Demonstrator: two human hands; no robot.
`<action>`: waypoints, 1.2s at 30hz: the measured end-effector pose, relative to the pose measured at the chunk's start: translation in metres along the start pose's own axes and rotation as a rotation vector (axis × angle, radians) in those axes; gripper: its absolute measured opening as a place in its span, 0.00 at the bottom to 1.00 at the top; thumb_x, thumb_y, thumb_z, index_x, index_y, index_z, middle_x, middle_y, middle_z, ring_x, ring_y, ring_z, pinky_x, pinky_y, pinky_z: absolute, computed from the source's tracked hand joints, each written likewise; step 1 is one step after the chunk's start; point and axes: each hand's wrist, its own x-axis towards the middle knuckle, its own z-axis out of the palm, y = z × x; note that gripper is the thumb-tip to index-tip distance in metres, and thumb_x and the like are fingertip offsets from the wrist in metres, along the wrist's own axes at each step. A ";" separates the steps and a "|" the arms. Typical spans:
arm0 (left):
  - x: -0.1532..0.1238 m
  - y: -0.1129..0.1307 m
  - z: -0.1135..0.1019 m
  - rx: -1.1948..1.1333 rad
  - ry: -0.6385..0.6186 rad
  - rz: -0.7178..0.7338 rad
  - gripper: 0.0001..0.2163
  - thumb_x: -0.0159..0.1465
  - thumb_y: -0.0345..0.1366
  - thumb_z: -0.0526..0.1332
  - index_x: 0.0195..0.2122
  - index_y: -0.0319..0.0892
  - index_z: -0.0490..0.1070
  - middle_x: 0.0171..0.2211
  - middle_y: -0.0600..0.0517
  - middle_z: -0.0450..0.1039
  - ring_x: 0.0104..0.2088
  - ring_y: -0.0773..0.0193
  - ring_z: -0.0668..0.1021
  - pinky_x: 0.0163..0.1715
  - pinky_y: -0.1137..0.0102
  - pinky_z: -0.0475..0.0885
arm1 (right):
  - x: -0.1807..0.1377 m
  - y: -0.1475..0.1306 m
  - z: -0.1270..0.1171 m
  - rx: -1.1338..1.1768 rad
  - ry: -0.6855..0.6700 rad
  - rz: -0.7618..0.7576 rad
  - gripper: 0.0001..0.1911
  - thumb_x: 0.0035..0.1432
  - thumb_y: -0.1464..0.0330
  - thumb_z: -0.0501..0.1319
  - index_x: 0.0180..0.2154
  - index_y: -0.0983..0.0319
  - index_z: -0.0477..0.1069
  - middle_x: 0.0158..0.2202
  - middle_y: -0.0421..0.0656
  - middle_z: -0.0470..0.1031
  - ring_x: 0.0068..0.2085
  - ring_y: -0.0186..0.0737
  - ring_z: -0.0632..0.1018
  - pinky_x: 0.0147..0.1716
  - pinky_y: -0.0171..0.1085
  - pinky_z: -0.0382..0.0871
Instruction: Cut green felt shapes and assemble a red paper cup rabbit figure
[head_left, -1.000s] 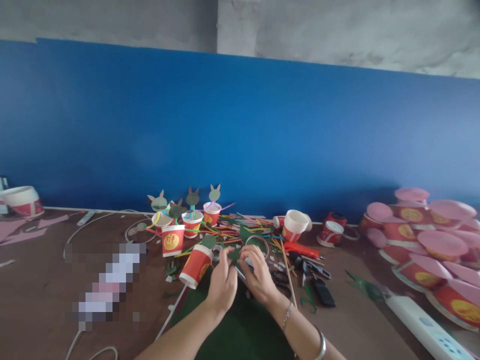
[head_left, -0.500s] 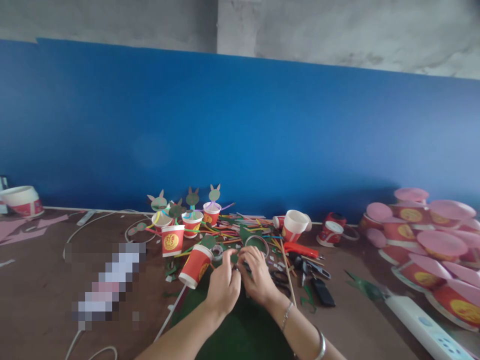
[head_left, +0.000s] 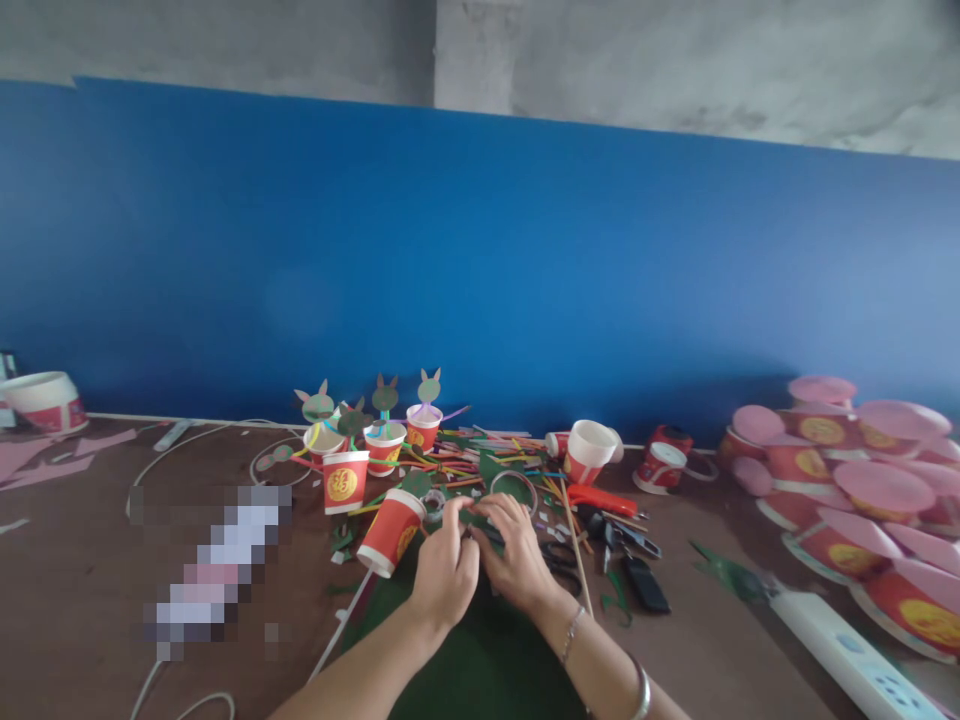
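Observation:
Over a dark green sheet, my left hand and my right hand meet, fingertips together. The fingers of both are closed on something small that they hide; I cannot make out what it is. Just left of my left hand a red paper cup lies tilted, with a green paper piece at its far end. A roll of tape sits behind my left hand, and a larger tape ring is behind my right. Black scissors lie beside my right hand.
Cups with paper animal heads stand at the back left, near loose coloured sticks. To the right are a white-lined cup, a red-handled tool, a black key fob, a power strip and stacked cups with pink discs.
My right hand's fingers have shifted slightly left, towards my left fingertips. The cups and tools around them have stayed in place.

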 end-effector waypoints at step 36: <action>0.007 -0.001 0.003 -0.297 0.098 -0.032 0.10 0.58 0.42 0.56 0.30 0.40 0.68 0.27 0.51 0.70 0.29 0.63 0.72 0.29 0.72 0.67 | 0.001 0.006 0.005 0.377 0.154 0.218 0.06 0.56 0.70 0.54 0.28 0.62 0.67 0.27 0.40 0.68 0.30 0.36 0.70 0.32 0.34 0.65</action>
